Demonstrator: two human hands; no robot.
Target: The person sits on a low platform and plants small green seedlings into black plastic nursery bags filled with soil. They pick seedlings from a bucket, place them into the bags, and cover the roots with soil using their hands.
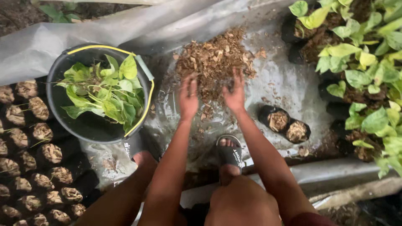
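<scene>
- Bark chips [213,58] lie in a brown heap on the grey plastic sheet [284,83], in the middle of the head view
- Left hand [188,97] and right hand [234,93] rest on the heap's near edge, both spread wide, fingers in the chips
- Black bucket [90,127] of green cuttings [104,92] stands to the left
- Two filled black pots [284,124] sit just right of the right forearm
- Sandalled foot [229,155] shows between the arms
</scene>
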